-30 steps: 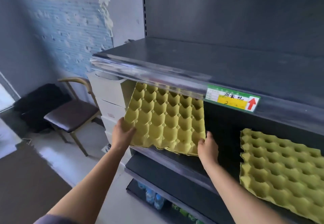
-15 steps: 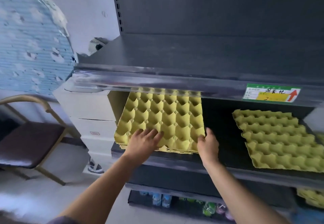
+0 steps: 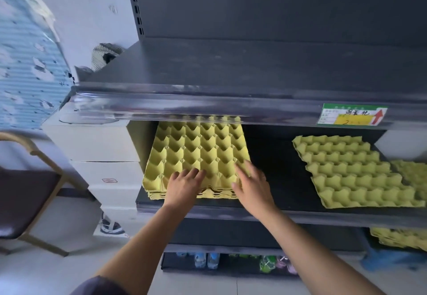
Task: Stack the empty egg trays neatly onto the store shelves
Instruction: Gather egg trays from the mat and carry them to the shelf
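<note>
Pressing left hand [image 3: 184, 186] and right hand [image 3: 251, 187] flat-fingered on top tray [image 3: 198, 146]; released from my edge grip, it is now nesting on stack [image 3: 157, 195].

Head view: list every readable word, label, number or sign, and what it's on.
"2": handwritten on the yellow patch of the price tag on the upper shelf edge, beside a red arrow pointing up.
Handwritten characters above it: likely "鸡蛋托", blurred.
Printed small text on the tag: too small to read.
Sticker on the white box: too small to read.

Head view — forward and down, near the shelf [image 3: 277, 179].
</note>
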`<state>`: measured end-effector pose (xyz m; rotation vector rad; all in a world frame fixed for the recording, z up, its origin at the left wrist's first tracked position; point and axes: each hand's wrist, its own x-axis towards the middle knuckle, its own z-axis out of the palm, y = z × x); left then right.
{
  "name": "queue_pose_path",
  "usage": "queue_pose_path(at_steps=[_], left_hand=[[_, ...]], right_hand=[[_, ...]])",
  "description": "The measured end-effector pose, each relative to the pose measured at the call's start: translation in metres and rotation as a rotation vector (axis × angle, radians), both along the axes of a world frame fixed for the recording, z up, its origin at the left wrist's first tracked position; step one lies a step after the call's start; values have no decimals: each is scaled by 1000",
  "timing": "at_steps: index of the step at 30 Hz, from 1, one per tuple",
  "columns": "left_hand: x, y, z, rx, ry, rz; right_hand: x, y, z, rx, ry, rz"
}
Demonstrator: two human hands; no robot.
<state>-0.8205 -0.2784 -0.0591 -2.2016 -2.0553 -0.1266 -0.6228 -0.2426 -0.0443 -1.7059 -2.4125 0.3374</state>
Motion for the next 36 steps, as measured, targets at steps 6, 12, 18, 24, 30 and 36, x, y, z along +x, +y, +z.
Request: queue_pose_path(at_steps=[6, 12, 18, 24, 30, 36], left_hand=[[0, 1, 0, 13, -10, -2], [23, 5, 16, 84, 65, -95], [36, 11, 19, -5, 83, -34], [107, 21, 55, 223, 105, -236], [248, 40, 76, 310, 35, -396], [424, 56, 76, 263, -23, -537]], right_hand=[[-1, -7, -4, 15, -172, 76], [7, -1, 3, 55, -158, 139], [14, 1, 11, 66, -137, 236], [64, -1, 25, 231, -110, 210], [220, 4, 41, 369, -86, 25], [427, -5, 45, 345, -160, -189]])
